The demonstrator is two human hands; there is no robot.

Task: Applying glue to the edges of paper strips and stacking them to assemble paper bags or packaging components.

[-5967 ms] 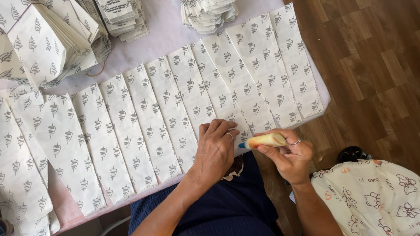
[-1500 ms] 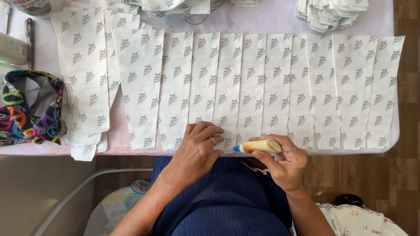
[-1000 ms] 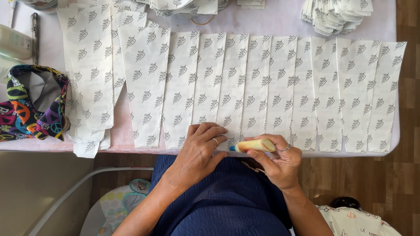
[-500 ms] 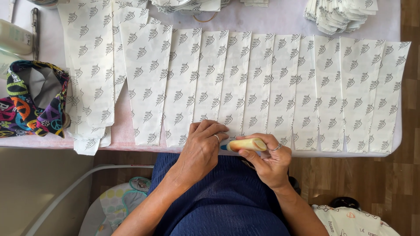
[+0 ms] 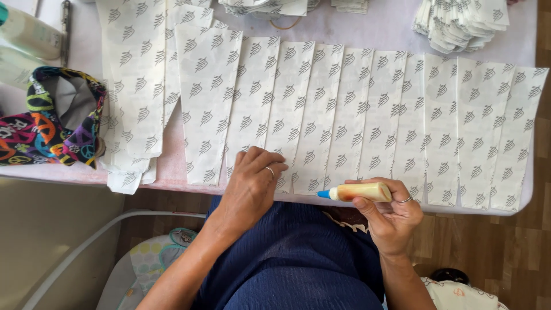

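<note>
A row of several overlapping white paper pieces (image 5: 367, 115) printed with small grey leaf marks lies across the table. My left hand (image 5: 251, 186) presses flat on the lower ends of the pieces near the table's front edge, a ring on one finger. My right hand (image 5: 390, 215) holds a small cream glue bottle (image 5: 359, 192) with a blue tip. The tip points left, at the bottom edge of a piece just right of my left hand.
A colourful patterned fabric pouch (image 5: 54, 117) sits at the left of the pale pink table (image 5: 172, 172). Stacks of folded printed paper (image 5: 462, 23) lie at the back right and back centre. Bottles (image 5: 28, 37) stand at the far left. Wooden floor lies below the table edge.
The view has shifted left from the far-right pieces. My right hand with the glue bottle has drawn slightly away from my left hand, the tip still at the front edge.
</note>
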